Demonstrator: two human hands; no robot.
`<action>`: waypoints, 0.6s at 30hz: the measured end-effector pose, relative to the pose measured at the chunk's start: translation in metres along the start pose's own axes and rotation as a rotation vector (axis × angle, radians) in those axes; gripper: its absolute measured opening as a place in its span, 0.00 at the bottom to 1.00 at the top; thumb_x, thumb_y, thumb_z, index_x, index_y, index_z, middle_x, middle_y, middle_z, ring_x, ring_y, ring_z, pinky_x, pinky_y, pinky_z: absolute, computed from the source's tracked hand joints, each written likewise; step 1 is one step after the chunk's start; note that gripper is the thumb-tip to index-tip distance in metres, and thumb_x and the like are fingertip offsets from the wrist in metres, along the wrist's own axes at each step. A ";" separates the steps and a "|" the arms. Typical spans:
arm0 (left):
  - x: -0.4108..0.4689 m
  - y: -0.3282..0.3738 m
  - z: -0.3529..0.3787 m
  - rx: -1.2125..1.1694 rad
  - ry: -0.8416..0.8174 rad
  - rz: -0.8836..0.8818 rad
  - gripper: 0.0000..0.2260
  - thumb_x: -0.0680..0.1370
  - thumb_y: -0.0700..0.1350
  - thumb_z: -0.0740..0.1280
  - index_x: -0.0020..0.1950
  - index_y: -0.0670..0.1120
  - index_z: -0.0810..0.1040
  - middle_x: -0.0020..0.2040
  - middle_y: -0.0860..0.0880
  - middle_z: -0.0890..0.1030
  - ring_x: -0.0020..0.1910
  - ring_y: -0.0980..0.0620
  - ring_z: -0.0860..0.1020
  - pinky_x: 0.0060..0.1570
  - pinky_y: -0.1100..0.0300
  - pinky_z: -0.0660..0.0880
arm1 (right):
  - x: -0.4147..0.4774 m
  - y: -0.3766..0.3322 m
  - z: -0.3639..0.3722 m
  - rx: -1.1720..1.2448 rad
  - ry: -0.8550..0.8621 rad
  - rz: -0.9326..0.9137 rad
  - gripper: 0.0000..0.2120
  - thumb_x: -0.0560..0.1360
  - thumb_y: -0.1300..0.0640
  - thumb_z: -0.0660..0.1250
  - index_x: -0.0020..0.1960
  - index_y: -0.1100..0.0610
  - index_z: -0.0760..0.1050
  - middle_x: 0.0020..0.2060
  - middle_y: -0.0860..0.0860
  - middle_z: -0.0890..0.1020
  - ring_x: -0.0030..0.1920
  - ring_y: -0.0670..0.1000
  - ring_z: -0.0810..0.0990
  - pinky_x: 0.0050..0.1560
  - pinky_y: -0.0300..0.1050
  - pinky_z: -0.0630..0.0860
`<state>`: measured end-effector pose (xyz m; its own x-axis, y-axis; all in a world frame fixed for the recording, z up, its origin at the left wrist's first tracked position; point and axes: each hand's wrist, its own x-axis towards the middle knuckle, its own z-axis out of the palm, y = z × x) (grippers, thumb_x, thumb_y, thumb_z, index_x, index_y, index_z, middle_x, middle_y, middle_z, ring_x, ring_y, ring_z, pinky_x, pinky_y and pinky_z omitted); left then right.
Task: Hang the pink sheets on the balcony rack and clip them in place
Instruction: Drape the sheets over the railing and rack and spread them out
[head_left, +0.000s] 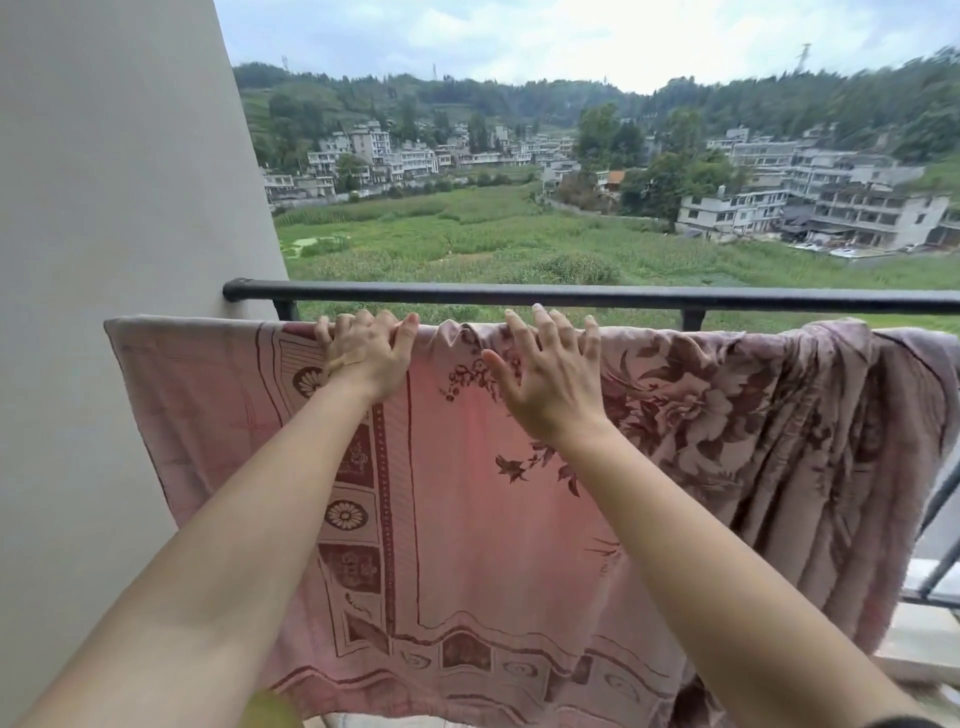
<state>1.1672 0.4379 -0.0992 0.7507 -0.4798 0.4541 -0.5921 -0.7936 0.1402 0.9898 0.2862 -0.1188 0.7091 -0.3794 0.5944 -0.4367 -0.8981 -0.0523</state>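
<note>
A pink sheet (467, 519) with a dark red flower pattern hangs over a bar just below the black railing (571, 297), spread flat toward the wall (114, 208) and bunched in folds at its right end. The left hand (370, 353) grips the sheet's top edge, fingers curled over it. The right hand (550, 376) lies open and flat against the cloth just below that edge.

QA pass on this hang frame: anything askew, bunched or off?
Yes. The pink sheet lies flat under the left hand and right hand, but its right part is bunched in thick folds over the rail. No clips are visible. A plaster sits on the left hand.
</note>
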 end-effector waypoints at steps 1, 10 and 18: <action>0.001 -0.005 -0.001 0.004 0.011 0.016 0.34 0.79 0.67 0.38 0.59 0.49 0.76 0.62 0.44 0.76 0.65 0.43 0.69 0.70 0.41 0.54 | 0.001 0.005 0.004 -0.048 0.010 -0.033 0.31 0.80 0.34 0.45 0.73 0.51 0.65 0.66 0.57 0.74 0.67 0.58 0.71 0.73 0.62 0.54; 0.015 -0.011 0.007 -0.004 0.148 0.078 0.32 0.79 0.69 0.40 0.32 0.49 0.70 0.37 0.48 0.74 0.41 0.49 0.69 0.53 0.50 0.61 | -0.010 0.107 -0.010 -0.312 0.148 0.018 0.25 0.80 0.35 0.49 0.55 0.56 0.69 0.40 0.57 0.73 0.42 0.57 0.72 0.53 0.55 0.69; 0.005 0.006 0.009 -0.093 0.232 0.036 0.29 0.82 0.61 0.44 0.48 0.46 0.80 0.51 0.43 0.82 0.53 0.43 0.77 0.67 0.43 0.60 | -0.020 0.109 -0.014 -0.197 0.209 0.080 0.29 0.80 0.36 0.50 0.67 0.55 0.72 0.56 0.59 0.78 0.60 0.59 0.75 0.72 0.59 0.59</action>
<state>1.1700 0.4275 -0.1041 0.6476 -0.3999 0.6486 -0.6498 -0.7344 0.1959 0.9204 0.1993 -0.1250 0.5476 -0.3753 0.7478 -0.6002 -0.7990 0.0384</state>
